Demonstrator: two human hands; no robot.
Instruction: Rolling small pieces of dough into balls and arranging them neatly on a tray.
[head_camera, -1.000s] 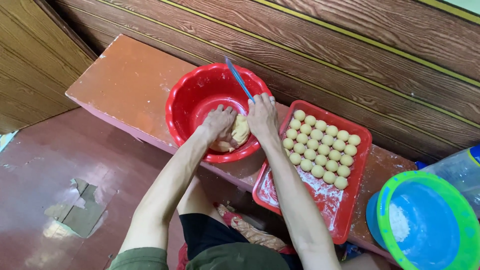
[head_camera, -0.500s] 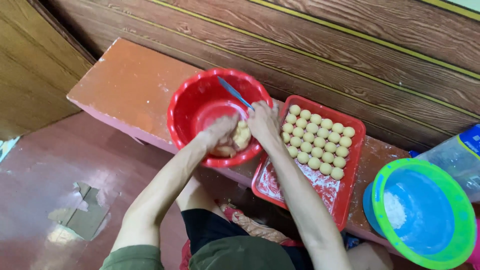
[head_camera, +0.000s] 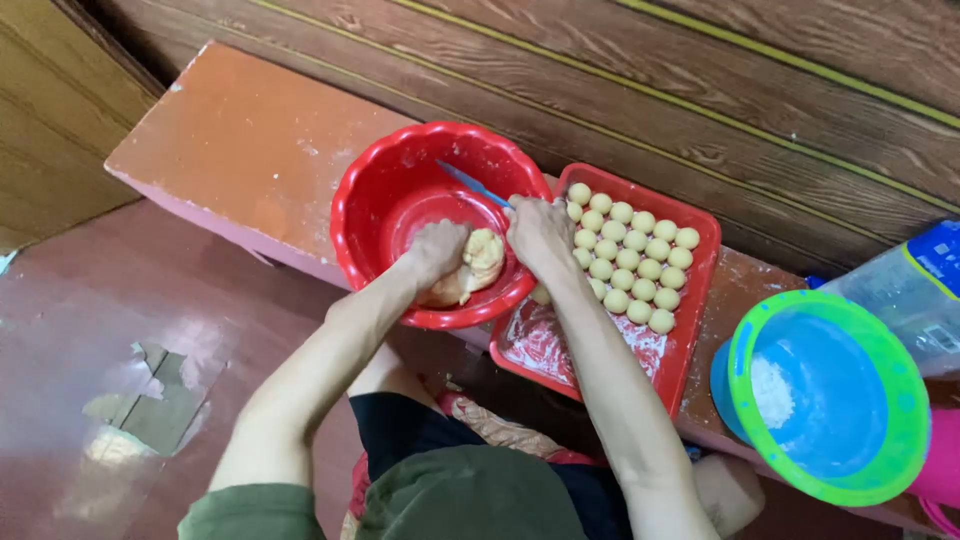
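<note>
Both my arms reach down into the red bowl (head_camera: 365, 210) on the table (head_camera: 250, 150). My left hand (head_camera: 437, 250) and right hand (head_camera: 538, 232) each close a grip on the dough (head_camera: 482, 256), knuckles up, beside the tray (head_camera: 700, 290) of dough balls (head_camera: 632, 255).

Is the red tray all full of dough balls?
No, the dough balls fill only the far part of the red tray; the near part holds just white flour.
</note>
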